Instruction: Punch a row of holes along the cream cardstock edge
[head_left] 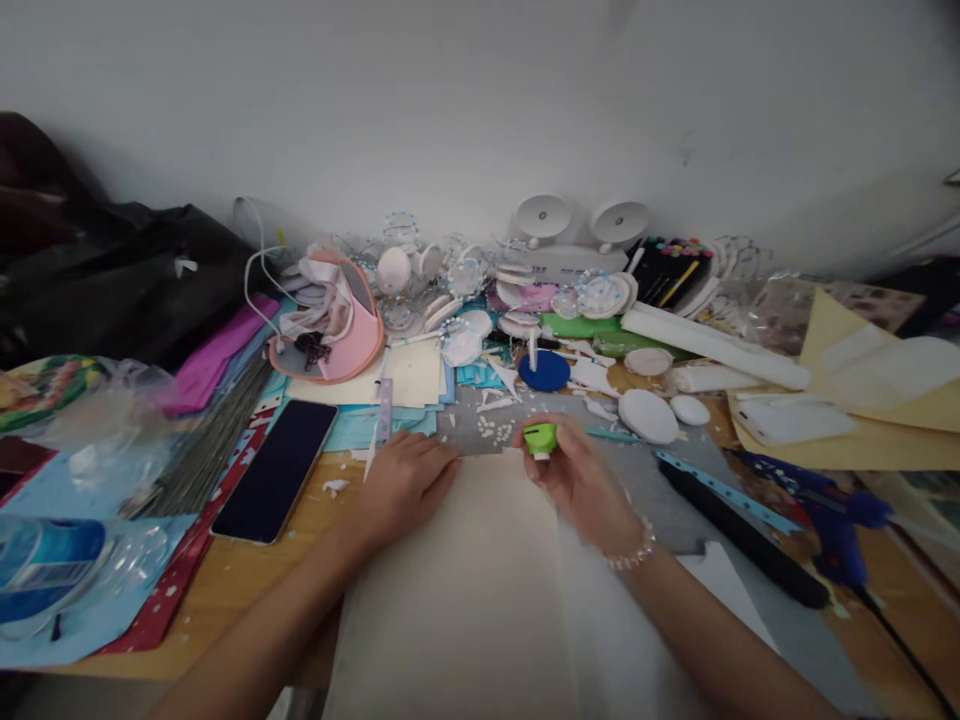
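Observation:
My left hand (405, 480) lies flat, fingers stretched out, on the top edge of a large cream sheet (465, 590) spread in front of me. My right hand (581, 480) is closed around a small bright green object (540, 439), held upright at the sheet's top right corner; a bead bracelet circles that wrist. Small white scraps (495, 430) lie on a grey mat just beyond both hands.
A dark phone (276, 470) lies left of my left hand. A blue glue gun (832, 510) and a long black bar (742, 535) lie to the right. Pink visor (337, 325), white foam discs, paper rolls, markers and coloured sheets crowd the back by the wall.

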